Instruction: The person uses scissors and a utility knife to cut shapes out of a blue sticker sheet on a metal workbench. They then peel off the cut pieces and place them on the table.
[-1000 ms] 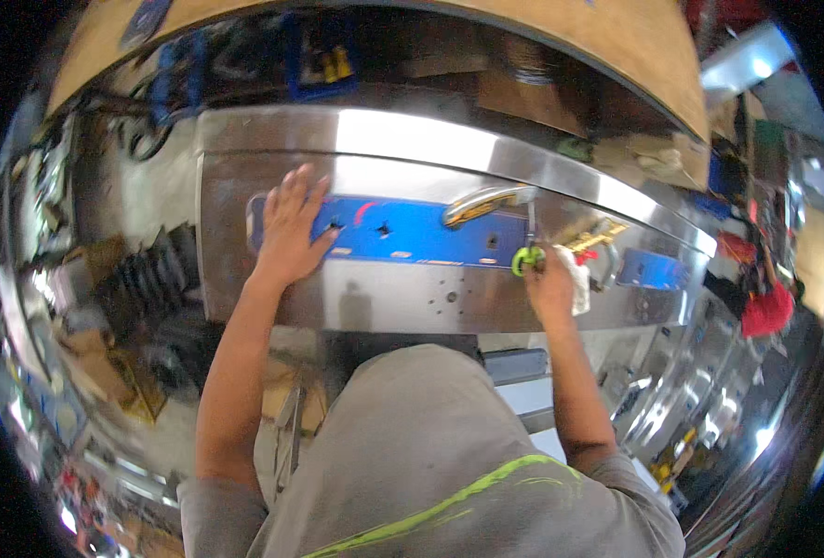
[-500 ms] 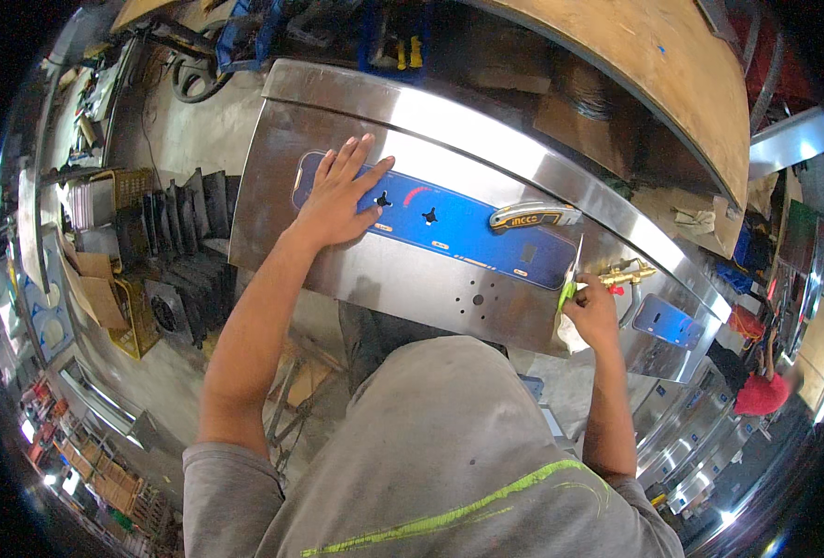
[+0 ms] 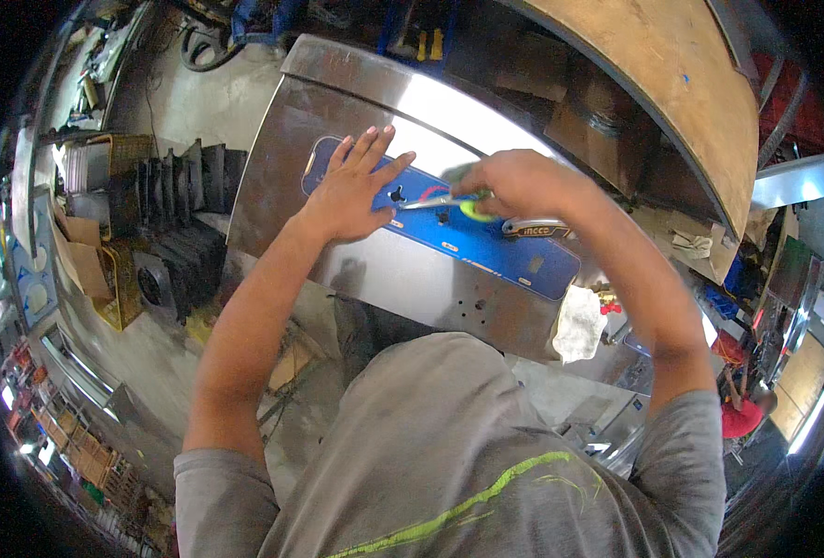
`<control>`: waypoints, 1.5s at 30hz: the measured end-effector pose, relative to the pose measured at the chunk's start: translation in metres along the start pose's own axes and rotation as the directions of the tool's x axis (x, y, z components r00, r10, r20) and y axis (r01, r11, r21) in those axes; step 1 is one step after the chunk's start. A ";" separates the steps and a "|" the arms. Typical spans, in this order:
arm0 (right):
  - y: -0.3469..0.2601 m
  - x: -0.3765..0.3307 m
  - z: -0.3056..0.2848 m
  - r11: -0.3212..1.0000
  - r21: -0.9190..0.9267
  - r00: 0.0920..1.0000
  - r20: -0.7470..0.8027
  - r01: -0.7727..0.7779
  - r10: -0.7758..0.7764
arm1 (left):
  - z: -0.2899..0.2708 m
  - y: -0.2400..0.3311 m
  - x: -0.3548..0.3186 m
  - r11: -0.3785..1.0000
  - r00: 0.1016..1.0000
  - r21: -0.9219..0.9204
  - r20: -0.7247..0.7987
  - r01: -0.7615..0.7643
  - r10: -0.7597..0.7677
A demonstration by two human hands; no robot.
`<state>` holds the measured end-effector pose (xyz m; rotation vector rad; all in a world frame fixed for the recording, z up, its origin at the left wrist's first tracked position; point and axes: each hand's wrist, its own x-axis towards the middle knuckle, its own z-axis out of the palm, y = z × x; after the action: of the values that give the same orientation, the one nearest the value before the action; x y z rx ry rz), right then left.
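Head view: brushed steel sheet (image 3: 375,270) lies on the worktop, a glossy blue strip (image 3: 486,244) with cut-outs across it. Left hand (image 3: 356,186) flat, fingers spread, pressing the strip's 9 o'clock end. Right hand (image 3: 514,181) closed around a screwdriver (image 3: 449,200), green handle, tip on the strip. White rag (image 3: 579,324) at 4 o'clock; black finned parts (image 3: 174,186) at 9.

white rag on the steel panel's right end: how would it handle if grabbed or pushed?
The white rag lies crumpled and folded, so it is probably floppy and would sag from a pinch. It looks light for its bulk. On the shiny steel panel a push would likely slide or bunch it, and near the edge it might drop off.
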<state>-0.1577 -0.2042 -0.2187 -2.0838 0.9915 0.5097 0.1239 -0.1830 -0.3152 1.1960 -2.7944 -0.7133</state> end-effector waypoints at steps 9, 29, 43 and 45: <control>-0.002 0.067 -0.043 0.963 -0.223 0.974 0.199 0.151 -0.107 | 0.000 -0.001 0.000 0.997 1.000 -0.075 -0.004 0.016 -0.017; -0.004 0.085 -0.056 0.926 -0.279 0.953 0.238 0.254 -0.189 | 0.005 -0.003 -0.001 0.994 0.999 -0.113 -0.037 0.005 -0.009; 0.009 0.091 -0.045 0.911 -0.288 0.952 0.171 0.294 -0.253 | 0.006 -0.003 0.000 0.996 0.999 -0.092 -0.033 0.013 -0.016; 0.008 0.091 -0.046 0.917 -0.278 0.951 0.196 0.286 -0.238 | 0.006 -0.003 0.000 0.996 0.999 -0.089 -0.034 0.009 -0.013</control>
<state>-0.1061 -0.2870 -0.2494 -2.3607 0.5532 0.7100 0.1246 -0.1823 -0.3217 1.1974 -2.6991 -0.8010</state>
